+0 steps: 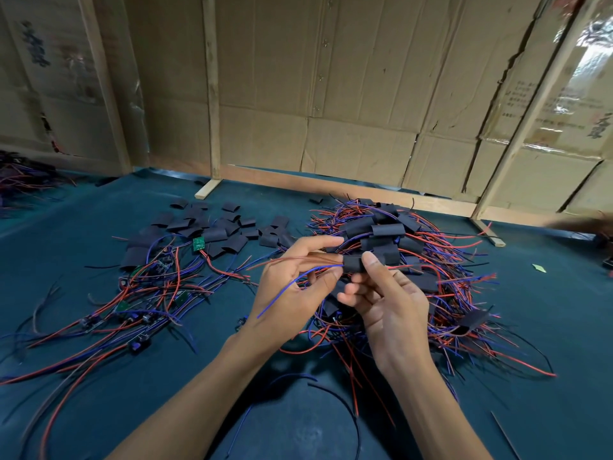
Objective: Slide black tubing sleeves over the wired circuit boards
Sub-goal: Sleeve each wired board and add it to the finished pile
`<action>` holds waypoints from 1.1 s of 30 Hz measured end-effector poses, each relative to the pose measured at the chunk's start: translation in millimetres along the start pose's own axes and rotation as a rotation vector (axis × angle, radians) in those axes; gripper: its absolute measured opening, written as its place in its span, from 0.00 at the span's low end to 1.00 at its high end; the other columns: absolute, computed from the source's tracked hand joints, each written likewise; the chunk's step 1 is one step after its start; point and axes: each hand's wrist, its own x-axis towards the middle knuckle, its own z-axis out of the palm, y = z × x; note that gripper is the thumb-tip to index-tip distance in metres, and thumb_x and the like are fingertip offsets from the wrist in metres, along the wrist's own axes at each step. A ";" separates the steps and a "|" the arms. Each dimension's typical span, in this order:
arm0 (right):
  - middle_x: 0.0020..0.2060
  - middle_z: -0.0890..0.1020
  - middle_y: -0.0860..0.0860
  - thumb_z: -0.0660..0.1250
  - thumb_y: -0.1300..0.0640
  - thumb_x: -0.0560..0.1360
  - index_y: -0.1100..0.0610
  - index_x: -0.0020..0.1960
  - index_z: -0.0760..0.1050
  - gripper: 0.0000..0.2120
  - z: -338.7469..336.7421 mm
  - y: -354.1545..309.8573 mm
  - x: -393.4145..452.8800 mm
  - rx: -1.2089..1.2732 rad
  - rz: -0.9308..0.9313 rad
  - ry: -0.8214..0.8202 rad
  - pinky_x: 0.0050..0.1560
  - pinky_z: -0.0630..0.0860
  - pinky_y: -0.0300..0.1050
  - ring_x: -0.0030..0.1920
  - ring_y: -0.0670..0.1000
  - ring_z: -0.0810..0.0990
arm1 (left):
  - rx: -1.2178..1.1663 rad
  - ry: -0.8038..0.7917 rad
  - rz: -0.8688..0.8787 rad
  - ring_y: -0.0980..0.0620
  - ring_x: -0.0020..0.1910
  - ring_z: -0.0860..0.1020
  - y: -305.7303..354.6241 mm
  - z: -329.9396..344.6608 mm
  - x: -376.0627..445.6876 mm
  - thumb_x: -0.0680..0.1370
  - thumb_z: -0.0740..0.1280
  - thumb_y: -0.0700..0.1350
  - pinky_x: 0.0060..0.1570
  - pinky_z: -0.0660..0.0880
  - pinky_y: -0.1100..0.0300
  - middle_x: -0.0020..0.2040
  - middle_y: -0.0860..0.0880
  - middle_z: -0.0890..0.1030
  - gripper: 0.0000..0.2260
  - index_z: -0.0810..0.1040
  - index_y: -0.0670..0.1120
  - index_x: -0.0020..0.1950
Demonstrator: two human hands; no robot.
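Note:
Above the table's middle, my right hand pinches a black tubing sleeve between thumb and fingers. My left hand pinches the red and blue wires that come out of the sleeve's left end; the board inside it is hidden. Loose empty sleeves lie in a spread at the back left. In front of them sit bare wired circuit boards in a tangle. A heap of sleeved boards with wires lies just behind my hands, to the right.
The work surface is a dark teal mat. Cardboard walls on wooden frames close the back. Another wire bundle lies at the far left edge. A small green scrap sits at the right.

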 end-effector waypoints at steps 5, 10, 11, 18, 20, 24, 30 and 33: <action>0.32 0.81 0.60 0.75 0.60 0.69 0.58 0.37 0.77 0.08 5.2 -8.0 -1.8 -0.019 -0.078 0.017 0.29 0.79 0.45 0.28 0.54 0.79 | -0.306 0.075 -0.110 0.53 0.53 0.83 0.3 8.5 0.1 0.75 0.68 0.35 0.50 0.77 0.64 0.52 0.47 0.85 0.20 0.76 0.47 0.65; 0.30 0.80 0.55 0.73 0.64 0.72 0.57 0.39 0.76 0.07 13.3 -42.1 7.6 0.014 -0.191 -0.005 0.29 0.76 0.45 0.27 0.52 0.77 | -0.036 0.343 -0.210 0.54 0.43 0.81 -21.6 0.5 5.5 0.77 0.68 0.33 0.45 0.74 0.66 0.45 0.47 0.85 0.14 0.78 0.49 0.58; 0.30 0.80 0.54 0.73 0.65 0.74 0.58 0.40 0.75 0.08 15.2 -54.4 16.0 0.012 -0.208 -0.003 0.30 0.77 0.44 0.28 0.51 0.77 | 0.077 0.365 -0.242 0.56 0.43 0.81 -28.6 -2.1 5.5 0.77 0.67 0.34 0.45 0.72 0.69 0.44 0.50 0.85 0.13 0.78 0.50 0.57; 0.35 0.76 0.56 0.66 0.68 0.77 0.64 0.47 0.74 0.02 9.5 -103.5 98.4 -0.282 0.156 0.219 0.30 0.79 0.39 0.33 0.49 0.77 | 0.493 0.282 -0.280 0.50 0.47 0.77 -51.9 -14.1 6.1 0.77 0.66 0.37 0.48 0.72 0.58 0.47 0.52 0.82 0.11 0.79 0.48 0.57; 0.43 0.77 0.60 0.64 0.70 0.78 0.68 0.54 0.73 0.06 1.9 -104.4 101.5 -0.284 0.272 0.186 0.33 0.81 0.39 0.38 0.51 0.80 | 0.589 0.193 -0.221 0.47 0.51 0.75 -53.8 -12.4 4.9 0.76 0.66 0.36 0.52 0.72 0.55 0.49 0.50 0.80 0.11 0.80 0.46 0.56; 0.57 0.76 0.73 0.63 0.76 0.74 0.74 0.60 0.69 0.16 -5.8 -121.8 78.9 -0.059 0.258 0.208 0.47 0.84 0.52 0.51 0.66 0.85 | 0.842 0.150 -0.234 0.44 0.58 0.70 -58.7 -22.9 18.6 0.77 0.64 0.41 0.60 0.66 0.54 0.57 0.47 0.78 0.13 0.80 0.48 0.60; 0.49 0.82 0.73 0.62 0.68 0.78 0.71 0.57 0.70 0.09 5.5 -120.6 -8.7 0.148 0.116 0.183 0.46 0.84 0.51 0.49 0.66 0.86 | 1.211 0.066 -0.596 0.36 0.66 0.65 -84.8 -73.9 79.0 0.83 0.59 0.55 0.64 0.64 0.44 0.68 0.37 0.71 0.21 0.70 0.42 0.69; 0.46 0.86 0.64 0.65 0.58 0.76 0.68 0.54 0.77 0.14 13.4 -96.5 -41.5 0.003 0.129 0.116 0.35 0.83 0.45 0.42 0.57 0.88 | 1.342 -0.137 -0.648 0.38 0.65 0.67 -100.7 -89.5 90.4 0.82 0.61 0.56 0.62 0.65 0.46 0.66 0.39 0.73 0.19 0.72 0.44 0.67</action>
